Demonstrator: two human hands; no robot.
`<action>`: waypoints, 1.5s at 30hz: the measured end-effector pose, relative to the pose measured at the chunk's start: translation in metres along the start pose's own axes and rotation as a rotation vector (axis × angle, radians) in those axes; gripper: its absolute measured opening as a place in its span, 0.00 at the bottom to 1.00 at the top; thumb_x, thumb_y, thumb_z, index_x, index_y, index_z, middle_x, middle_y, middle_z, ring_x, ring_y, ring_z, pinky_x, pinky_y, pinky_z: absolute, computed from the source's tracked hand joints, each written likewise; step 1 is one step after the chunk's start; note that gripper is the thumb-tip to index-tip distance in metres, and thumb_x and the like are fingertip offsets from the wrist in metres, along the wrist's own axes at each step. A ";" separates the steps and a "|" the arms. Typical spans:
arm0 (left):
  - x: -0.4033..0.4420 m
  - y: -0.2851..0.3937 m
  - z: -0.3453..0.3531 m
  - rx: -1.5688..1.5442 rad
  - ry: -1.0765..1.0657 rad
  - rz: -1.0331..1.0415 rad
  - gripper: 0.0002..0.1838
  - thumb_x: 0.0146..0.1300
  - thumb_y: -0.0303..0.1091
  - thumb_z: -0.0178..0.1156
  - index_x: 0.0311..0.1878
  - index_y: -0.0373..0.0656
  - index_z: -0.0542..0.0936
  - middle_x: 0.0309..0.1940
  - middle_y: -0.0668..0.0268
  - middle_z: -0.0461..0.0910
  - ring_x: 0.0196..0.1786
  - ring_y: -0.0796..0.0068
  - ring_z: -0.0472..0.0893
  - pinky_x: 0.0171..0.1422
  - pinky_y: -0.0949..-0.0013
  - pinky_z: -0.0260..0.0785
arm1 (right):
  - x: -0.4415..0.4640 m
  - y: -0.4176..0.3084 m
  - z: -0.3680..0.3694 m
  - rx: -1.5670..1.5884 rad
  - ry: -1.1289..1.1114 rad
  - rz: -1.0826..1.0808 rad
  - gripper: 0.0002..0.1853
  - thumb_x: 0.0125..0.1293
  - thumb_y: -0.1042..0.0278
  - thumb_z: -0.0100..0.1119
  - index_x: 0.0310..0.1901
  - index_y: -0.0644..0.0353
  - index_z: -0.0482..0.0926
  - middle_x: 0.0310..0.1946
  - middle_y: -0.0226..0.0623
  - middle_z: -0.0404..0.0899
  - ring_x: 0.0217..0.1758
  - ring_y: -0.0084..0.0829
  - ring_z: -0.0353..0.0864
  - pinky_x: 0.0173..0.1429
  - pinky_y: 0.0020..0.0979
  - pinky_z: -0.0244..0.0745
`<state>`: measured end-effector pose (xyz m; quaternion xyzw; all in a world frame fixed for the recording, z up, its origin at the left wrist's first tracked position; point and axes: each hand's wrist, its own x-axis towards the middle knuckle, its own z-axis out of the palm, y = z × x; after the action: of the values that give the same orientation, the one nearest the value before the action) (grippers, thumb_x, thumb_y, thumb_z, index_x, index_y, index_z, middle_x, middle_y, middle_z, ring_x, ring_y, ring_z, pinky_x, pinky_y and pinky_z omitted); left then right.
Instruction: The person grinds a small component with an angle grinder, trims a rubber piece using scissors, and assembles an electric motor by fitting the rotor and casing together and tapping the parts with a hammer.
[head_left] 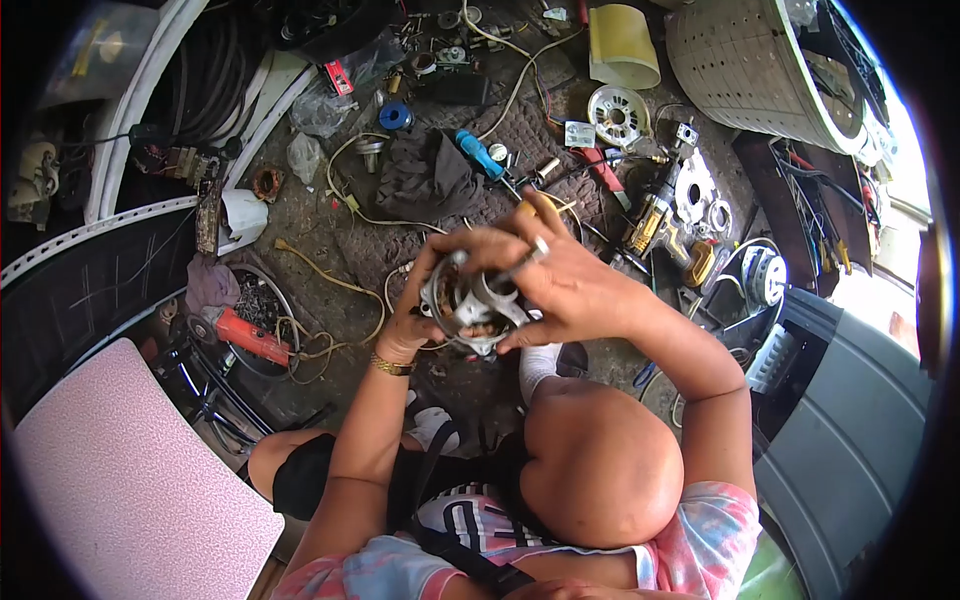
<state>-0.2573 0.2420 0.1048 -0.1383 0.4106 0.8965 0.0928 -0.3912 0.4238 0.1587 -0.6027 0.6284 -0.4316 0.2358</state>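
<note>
Between my hands, above my lap, is a round silver metal motor housing [470,315] with open spokes and what looks like copper-coloured winding inside. My left hand [410,315], with a gold watch at the wrist, is wrapped round its left side. My right hand [570,285] curls over the top and right side, its thumb by the lower rim. A short shiny metal end [540,248] shows at the right fingers; whether it belongs to the housing I cannot tell. Motion blurs some fingertips. Beyond them lie a blue-handled tool [480,155] and a dark cloth [425,175].
A yellow-and-black drill [655,220] lies at right, near a fan motor [765,275] and a round metal end cover [617,115]. An orange-red angle grinder [250,335] rests at left. Cords [330,275] cross the floor. A pink-topped seat [140,480] stands lower left; a perforated drum [760,75], upper right.
</note>
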 end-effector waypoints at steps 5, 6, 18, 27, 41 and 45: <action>0.019 -0.012 0.003 0.179 0.094 0.324 0.54 0.34 0.52 0.79 0.61 0.43 0.57 0.59 0.59 0.65 0.60 0.65 0.72 0.65 0.61 0.65 | -0.020 0.007 0.022 0.269 0.819 0.324 0.54 0.46 0.36 0.68 0.65 0.66 0.55 0.64 0.51 0.56 0.66 0.45 0.59 0.67 0.45 0.55; 0.022 -0.015 0.004 0.276 0.107 0.431 0.54 0.34 0.53 0.79 0.60 0.43 0.57 0.59 0.58 0.65 0.60 0.64 0.71 0.66 0.60 0.64 | -0.027 0.011 0.038 0.491 0.988 0.476 0.52 0.49 0.34 0.65 0.65 0.65 0.55 0.63 0.48 0.57 0.65 0.41 0.60 0.66 0.43 0.57; 0.031 -0.022 0.014 0.803 0.009 0.560 0.72 0.44 0.59 0.72 0.70 0.54 0.21 0.67 0.50 0.53 0.67 0.54 0.62 0.71 0.53 0.55 | -0.023 0.038 0.049 0.843 0.649 0.372 0.65 0.42 0.54 0.76 0.72 0.64 0.37 0.73 0.50 0.41 0.76 0.42 0.41 0.76 0.39 0.35; -0.006 -0.021 -0.013 0.005 0.144 -0.023 0.67 0.37 0.63 0.73 0.74 0.57 0.40 0.67 0.61 0.60 0.67 0.60 0.64 0.70 0.54 0.60 | -0.004 -0.003 0.046 -0.110 0.355 0.423 0.58 0.36 0.57 0.75 0.71 0.55 0.52 0.55 0.50 0.65 0.49 0.49 0.66 0.54 0.44 0.62; 0.001 -0.034 -0.050 -0.371 -0.074 0.109 0.65 0.28 0.66 0.75 0.72 0.58 0.53 0.69 0.68 0.59 0.72 0.54 0.56 0.69 0.30 0.47 | -0.141 0.058 0.077 -0.260 0.816 0.880 0.23 0.52 0.66 0.65 0.49 0.63 0.72 0.48 0.46 0.72 0.52 0.49 0.70 0.54 0.41 0.68; 0.001 -0.013 -0.052 -0.164 -0.078 0.080 0.65 0.31 0.61 0.76 0.72 0.54 0.50 0.69 0.64 0.59 0.70 0.54 0.59 0.71 0.37 0.51 | -0.218 0.099 0.142 -0.657 0.245 1.220 0.27 0.45 0.70 0.64 0.51 0.58 0.71 0.49 0.40 0.69 0.51 0.46 0.69 0.47 0.43 0.69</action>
<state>-0.2457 0.2105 0.0629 -0.0941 0.3369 0.9348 0.0609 -0.2952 0.5867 -0.0456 -0.1298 0.9742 -0.0749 0.1687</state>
